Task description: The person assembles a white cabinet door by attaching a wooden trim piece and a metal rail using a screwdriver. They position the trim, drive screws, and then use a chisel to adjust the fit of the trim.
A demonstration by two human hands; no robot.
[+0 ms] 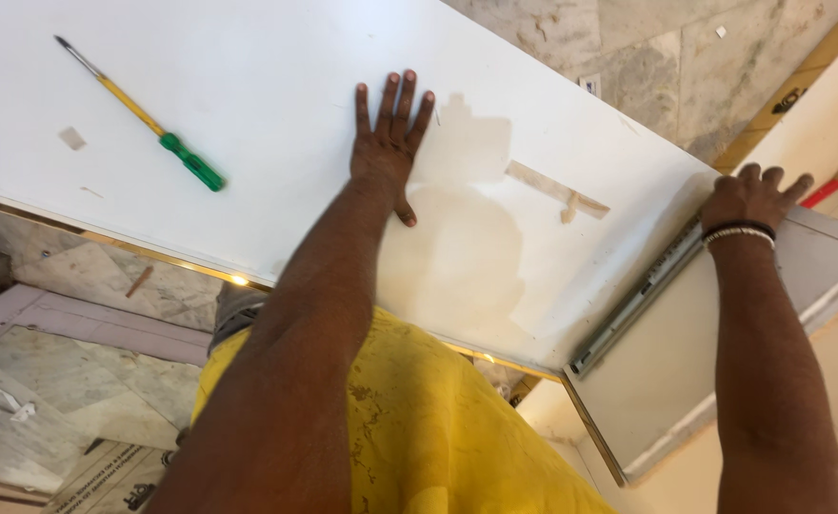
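My left hand lies flat, fingers spread, on the top of a large white board with a thin gold edge. My right hand grips the board's right end, fingers curled over its far corner, a beaded band on the wrist. A metal drawer slide runs along the side panel just below that hand. A screwdriver with a green handle and yellow shaft rests on the board, far left of my left hand.
Strips of tan tape and a pale stain mark the board near my left hand. Marble floor shows beyond the board. A white framed panel sits at the right, and a marble slab in a frame at the lower left.
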